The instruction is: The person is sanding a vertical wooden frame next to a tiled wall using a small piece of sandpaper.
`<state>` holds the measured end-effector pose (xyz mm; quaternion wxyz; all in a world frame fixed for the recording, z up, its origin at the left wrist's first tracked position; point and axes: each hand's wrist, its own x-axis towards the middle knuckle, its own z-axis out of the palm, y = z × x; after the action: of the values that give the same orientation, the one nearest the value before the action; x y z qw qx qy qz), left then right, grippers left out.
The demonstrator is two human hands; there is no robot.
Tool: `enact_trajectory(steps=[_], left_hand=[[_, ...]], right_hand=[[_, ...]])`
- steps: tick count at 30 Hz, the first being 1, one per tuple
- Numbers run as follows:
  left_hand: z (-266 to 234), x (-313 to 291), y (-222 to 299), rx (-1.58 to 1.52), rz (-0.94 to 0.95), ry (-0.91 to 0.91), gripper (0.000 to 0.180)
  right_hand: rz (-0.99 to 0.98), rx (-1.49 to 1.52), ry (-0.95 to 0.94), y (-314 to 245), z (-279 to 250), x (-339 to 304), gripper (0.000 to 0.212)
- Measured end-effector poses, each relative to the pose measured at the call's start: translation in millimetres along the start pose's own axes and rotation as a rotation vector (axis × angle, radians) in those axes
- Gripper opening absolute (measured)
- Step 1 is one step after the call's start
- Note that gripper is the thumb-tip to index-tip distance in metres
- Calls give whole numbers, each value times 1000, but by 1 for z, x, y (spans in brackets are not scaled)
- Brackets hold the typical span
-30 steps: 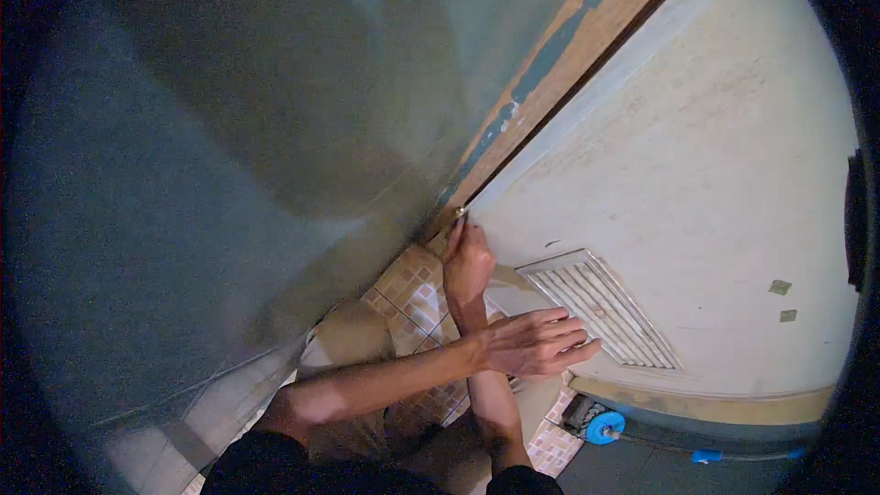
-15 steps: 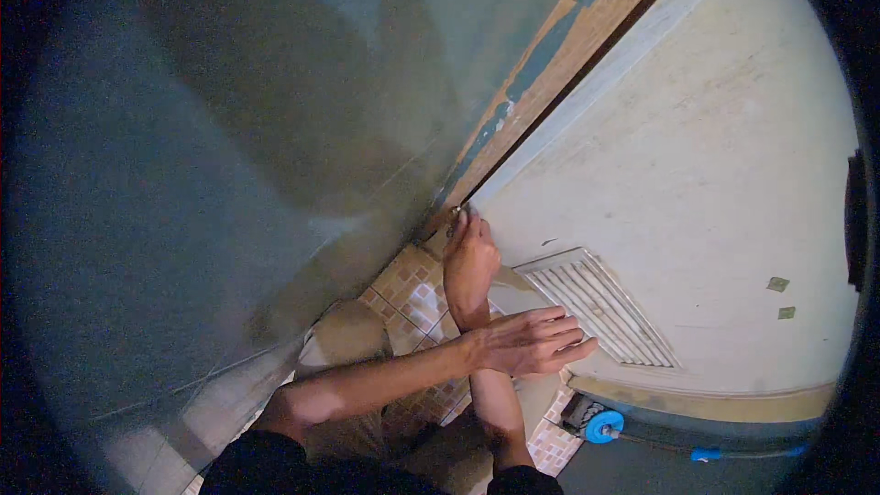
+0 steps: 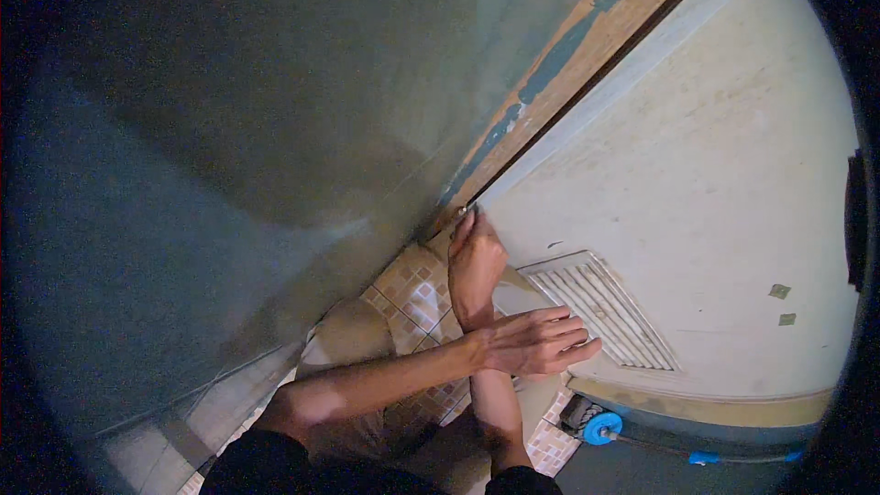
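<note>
My forearms cross, the left lying over the right. My left hand (image 3: 536, 341) is open, palm down, its fingers stretched and slightly bent beside the white slatted vent (image 3: 612, 313) low in the white door (image 3: 697, 192). My right hand (image 3: 477, 261) reaches farther, to the bottom of the dark gap between the door and the wooden frame (image 3: 532, 128). Its fingertips are pinched at a small shiny metal piece (image 3: 463, 211) by the frame's foot. Too small and partly hidden by the fingers, that piece cannot be told more exactly.
A grey-green wall (image 3: 229, 128) rises on the left, with shadows across it. Patterned tiles (image 3: 417, 289) cover the floor around my knees (image 3: 353, 335). At the lower right lies a rod with a blue disc (image 3: 603, 428) and blue bands (image 3: 704, 458).
The view has shifted slightly, so the frame and door edge sit a little farther right. Both hands keep nearly the same pose, with the right still pinching at the gap.
</note>
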<state>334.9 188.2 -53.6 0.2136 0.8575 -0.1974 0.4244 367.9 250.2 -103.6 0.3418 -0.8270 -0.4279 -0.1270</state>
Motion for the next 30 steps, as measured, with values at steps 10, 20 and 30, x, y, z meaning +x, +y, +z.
enact_trajectory(steps=[10,20,30], left_hand=[[-2,1,-1,-14,9,-3,46],[-2,-2,-5,-15,2,45,45],[-4,-3,-3,-49,-29,-45,47]], right_hand=[[17,-87,-150,6,5,-1,22],[-51,-61,-128,-3,2,4,23],[-38,7,-81,-14,-15,13,24]])
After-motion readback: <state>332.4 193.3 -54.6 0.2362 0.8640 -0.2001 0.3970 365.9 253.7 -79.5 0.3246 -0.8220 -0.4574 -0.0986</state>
